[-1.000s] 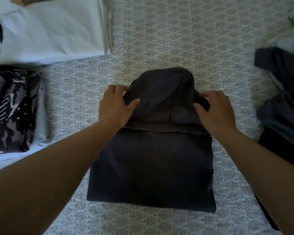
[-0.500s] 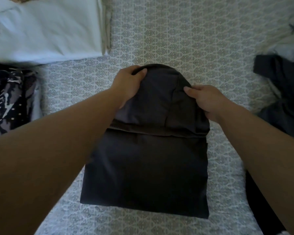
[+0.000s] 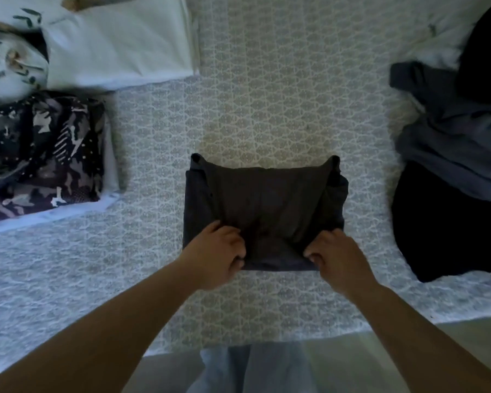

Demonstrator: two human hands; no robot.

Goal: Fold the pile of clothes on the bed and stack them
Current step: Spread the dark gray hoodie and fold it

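A dark grey garment (image 3: 264, 199) lies folded into a compact rectangle in the middle of the patterned bedspread (image 3: 267, 109). My left hand (image 3: 216, 255) grips its near left edge, fingers curled into the cloth. On the near right edge, my right hand (image 3: 338, 255) grips the same garment. A heap of unfolded dark and grey-blue clothes (image 3: 454, 154) sits at the right. A folded dark patterned garment (image 3: 37, 154) rests on a white one at the left.
A folded white cloth (image 3: 119, 43) lies at the back left, beside a leaf-printed pillow (image 3: 9, 66). The bed's near edge (image 3: 267, 344) runs across the bottom, with my legs below it.
Both hands carried the garment's rounded far end toward me and laid it over the body, halving its length. The hands have moved from the far end to the near edge.
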